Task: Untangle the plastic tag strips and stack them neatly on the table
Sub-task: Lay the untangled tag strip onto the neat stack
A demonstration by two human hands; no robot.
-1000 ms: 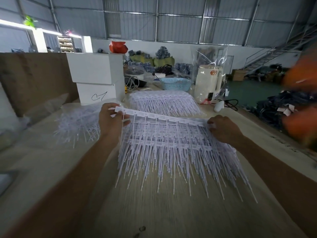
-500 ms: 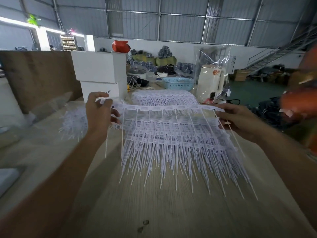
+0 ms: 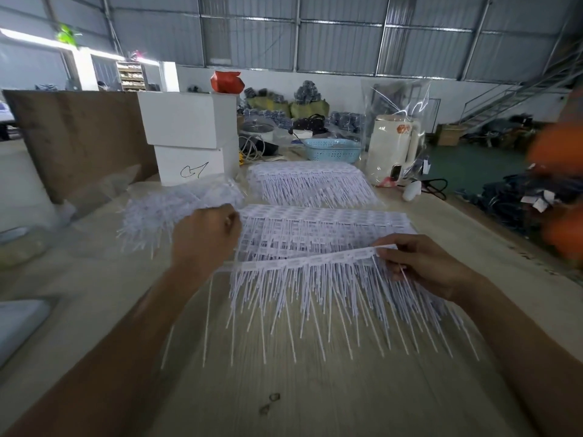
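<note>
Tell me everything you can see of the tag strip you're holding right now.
The held tag strip is a long, narrow white band of what looks like plastic, printed with small repeated blocks, with thin white pins hanging from it like a fringe. It runs nearly level, its right end slightly higher, above the near stack of strips on the table. The left hand grips its left end; the right hand pinches its right end. It looks straight and untangled.
</note>
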